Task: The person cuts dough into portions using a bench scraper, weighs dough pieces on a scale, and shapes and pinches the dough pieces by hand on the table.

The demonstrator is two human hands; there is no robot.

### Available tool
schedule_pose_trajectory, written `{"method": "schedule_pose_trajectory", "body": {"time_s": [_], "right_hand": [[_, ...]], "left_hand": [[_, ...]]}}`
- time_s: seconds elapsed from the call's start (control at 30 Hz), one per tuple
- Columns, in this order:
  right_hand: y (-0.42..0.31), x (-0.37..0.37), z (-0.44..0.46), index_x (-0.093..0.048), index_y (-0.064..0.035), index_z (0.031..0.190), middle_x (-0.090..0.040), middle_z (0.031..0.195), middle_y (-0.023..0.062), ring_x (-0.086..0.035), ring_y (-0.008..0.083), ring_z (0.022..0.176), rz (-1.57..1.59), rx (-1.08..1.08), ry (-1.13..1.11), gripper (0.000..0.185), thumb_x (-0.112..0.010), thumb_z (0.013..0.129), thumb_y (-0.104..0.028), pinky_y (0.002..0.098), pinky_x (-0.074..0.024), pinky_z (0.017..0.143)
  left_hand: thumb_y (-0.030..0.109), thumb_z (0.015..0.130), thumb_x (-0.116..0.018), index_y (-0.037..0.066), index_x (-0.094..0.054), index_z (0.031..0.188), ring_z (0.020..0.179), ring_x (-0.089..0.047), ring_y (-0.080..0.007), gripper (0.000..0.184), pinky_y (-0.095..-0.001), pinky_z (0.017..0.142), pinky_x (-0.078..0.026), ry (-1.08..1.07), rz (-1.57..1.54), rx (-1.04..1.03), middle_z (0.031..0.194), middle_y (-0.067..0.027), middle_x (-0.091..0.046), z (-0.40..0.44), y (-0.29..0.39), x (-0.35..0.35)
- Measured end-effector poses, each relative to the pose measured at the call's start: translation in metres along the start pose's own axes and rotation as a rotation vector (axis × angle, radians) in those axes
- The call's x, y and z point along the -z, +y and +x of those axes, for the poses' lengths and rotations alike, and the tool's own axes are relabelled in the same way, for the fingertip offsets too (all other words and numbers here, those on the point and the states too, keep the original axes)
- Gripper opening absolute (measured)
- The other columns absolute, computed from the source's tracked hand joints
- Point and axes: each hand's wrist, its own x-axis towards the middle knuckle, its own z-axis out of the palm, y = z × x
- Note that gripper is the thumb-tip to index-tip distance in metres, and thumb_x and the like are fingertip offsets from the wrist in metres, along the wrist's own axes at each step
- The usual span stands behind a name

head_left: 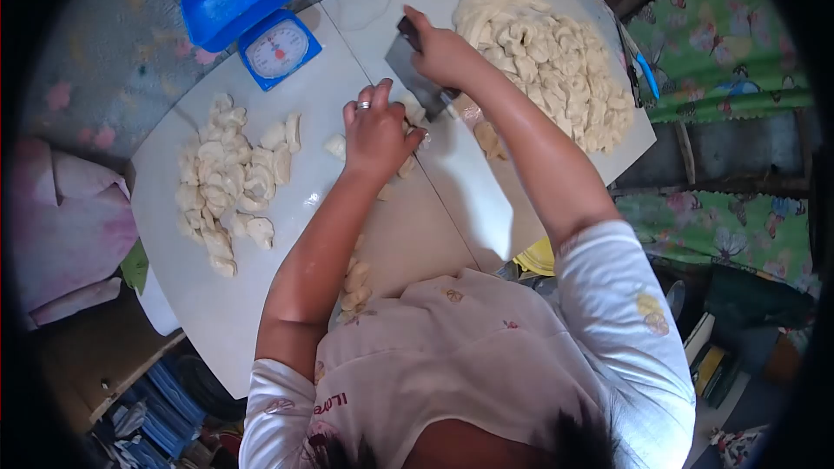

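Head view. One table (347, 247), pale. Right hand (441, 56): fingers closed on a dark-handled blade (412, 76), between the table's far edge and middle. Left hand (375, 137), ringed: fingers bent down beside a pale piece (411, 108) near the blade; cannot tell whether gripping. One large heap (552, 61) of pale pieces, far right corner. One smaller cluster (228, 175), toward left edge. One blue scale (280, 52), far edge, left part.
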Motion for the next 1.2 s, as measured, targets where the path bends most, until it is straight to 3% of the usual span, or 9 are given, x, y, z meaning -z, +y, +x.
{"method": "schedule_pose_trajectory", "body": {"time_s": [0.17,0.27,0.37,0.57,0.77,0.97,1.07,1.17,1.2], "right_hand": [[-0.014,0.046,-0.016,-0.02,-0.0174,0.143,-0.063,0.086,0.0244,-0.061,0.0413,0.078,-0.031,0.084,0.113,0.078,-0.053,0.073,-0.008,0.0469,-0.0491,0.072],[0.009,0.042,-0.01,-0.02,-0.0177,0.144,-0.064,0.089,0.0246,-0.063,0.0388,0.083,-0.101,0.022,0.004,0.081,-0.053,0.071,-0.007,0.0452,-0.0492,0.074],[0.032,0.021,0.006,-0.022,-0.0198,0.143,-0.064,0.089,0.024,-0.063,0.0387,0.083,-0.091,0.094,0.018,0.081,-0.055,0.07,-0.007,0.046,-0.0493,0.073],[0.017,0.087,-0.004,-0.02,-0.0223,0.143,-0.064,0.088,0.0225,-0.062,0.0398,0.077,-0.068,0.155,0.136,0.08,-0.053,0.073,-0.005,0.046,-0.0495,0.071],[0.05,0.03,0.055,-0.022,-0.0235,0.142,-0.064,0.092,0.0216,-0.061,0.0397,0.082,-0.18,0.217,-0.005,0.079,-0.056,0.073,-0.008,0.0456,-0.0487,0.074],[0.05,0.08,0.048,-0.021,-0.0166,0.142,-0.061,0.111,0.0198,-0.06,0.0363,0.098,0.07,0.211,0.287,0.076,-0.055,0.075,-0.007,0.0412,-0.0481,0.084],[0.053,0.094,0.002,-0.02,-0.0121,0.143,-0.057,0.121,0.0168,-0.057,0.0328,0.108,0.174,0.222,0.275,0.076,-0.055,0.076,-0.005,0.0362,-0.0443,0.092],[0.078,0.073,-0.014,-0.02,-0.0109,0.144,-0.051,0.13,0.0156,-0.05,0.0281,0.12,0.208,0.165,0.101,0.077,-0.055,0.076,0.0,0.0319,-0.0375,0.1],[0.094,0.051,-0.011,-0.021,-0.0108,0.144,-0.053,0.128,0.0164,-0.052,0.0291,0.117,0.399,0.183,0.095,0.077,-0.057,0.076,-0.001,0.0328,-0.039,0.099]], "left_hand": [[0.032,0.067,-0.074,0.003,-0.066,0.088,0.112,-0.047,-0.0283,0.036,-0.0418,0.095,-0.029,-0.202,0.04,0.031,0.114,-0.0112,-0.054,0.016,0.002,0.006],[0.032,0.068,-0.073,0.002,-0.066,0.088,0.11,-0.049,-0.0272,0.037,-0.0415,0.094,-0.031,-0.253,0.018,0.017,0.11,-0.0105,-0.057,0.013,-0.002,0.001],[0.032,0.07,-0.072,0.003,-0.065,0.087,0.107,-0.051,-0.0264,0.035,-0.0417,0.093,-0.032,-0.158,0.045,-0.032,0.107,-0.0098,-0.058,0.025,0.004,-0.001],[0.031,0.072,-0.071,0.003,-0.065,0.084,0.104,-0.052,-0.0247,0.032,-0.041,0.091,-0.034,-0.169,-0.032,-0.069,0.103,-0.0096,-0.058,0.045,0.02,-0.002],[0.032,0.071,-0.071,0.002,-0.063,0.085,0.097,-0.055,-0.0252,0.034,-0.0413,0.087,-0.037,-0.268,-0.011,-0.05,0.096,-0.0086,-0.058,0.073,0.033,-0.023],[0.028,0.069,-0.073,0.005,-0.057,0.095,0.09,-0.057,-0.0285,0.038,-0.0406,0.08,-0.043,0.186,0.043,-0.116,0.095,-0.0107,-0.057,0.095,0.034,-0.078],[0.02,0.07,-0.072,0.006,-0.056,0.1,0.088,-0.058,-0.0306,0.037,-0.0374,0.075,-0.046,-0.085,-0.036,-0.129,0.096,-0.0115,-0.059,0.099,0.014,-0.07],[0.01,0.072,-0.067,0.004,-0.057,0.104,0.083,-0.058,-0.022,0.034,-0.0298,0.072,-0.046,-0.023,-0.374,-0.081,0.093,-0.0069,-0.06,0.088,-0.022,-0.048],[0.006,0.073,-0.063,0.004,-0.059,0.103,0.081,-0.056,-0.0163,0.03,-0.0267,0.072,-0.044,-0.103,-0.653,0.08,0.09,-0.004,-0.059,0.081,-0.034,-0.031]]}}
